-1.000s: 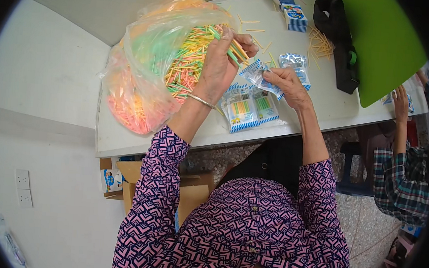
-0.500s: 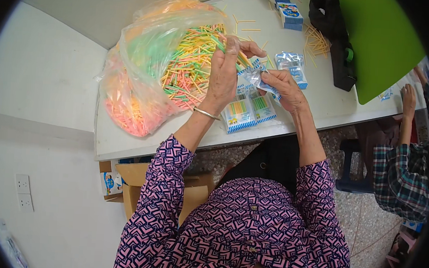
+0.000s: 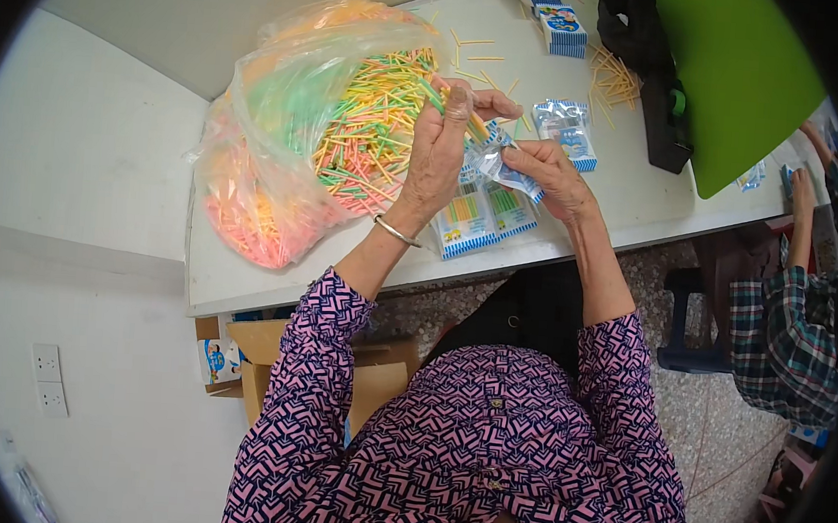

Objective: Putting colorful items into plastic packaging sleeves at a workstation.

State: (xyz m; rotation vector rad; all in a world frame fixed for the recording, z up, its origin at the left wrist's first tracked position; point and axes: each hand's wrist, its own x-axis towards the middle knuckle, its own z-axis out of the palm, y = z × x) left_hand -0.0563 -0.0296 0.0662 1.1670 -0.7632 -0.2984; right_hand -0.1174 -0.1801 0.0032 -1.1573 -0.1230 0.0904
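My left hand (image 3: 433,160) is closed around a small bunch of thin coloured sticks (image 3: 479,128), green and yellow-orange among them. Pinched in my right hand (image 3: 556,181) is a clear plastic packet (image 3: 509,171) with blue and white print. The sticks' lower ends meet the packet's top edge; whether they are inside it I cannot tell. Just below my hands lie printed packets (image 3: 469,234) with coloured sticks showing through their windows. To the left, a large clear bag (image 3: 290,97) spills open on a heap of pink, green and yellow sticks (image 3: 371,112).
More blue-and-white packets (image 3: 565,141) lie right of my hands, and stacked ones (image 3: 562,29) at the back. Loose yellow sticks (image 3: 614,79) sit beside a black tape dispenser (image 3: 664,123). A green panel (image 3: 742,90) stands right; beyond it is a co-worker's arm (image 3: 801,220). Cardboard boxes (image 3: 263,343) are below the table.
The sticks and the packet have shifted slightly against each other as my hands moved a little. At the right, the co-worker's hand has moved and now holds a small packet.
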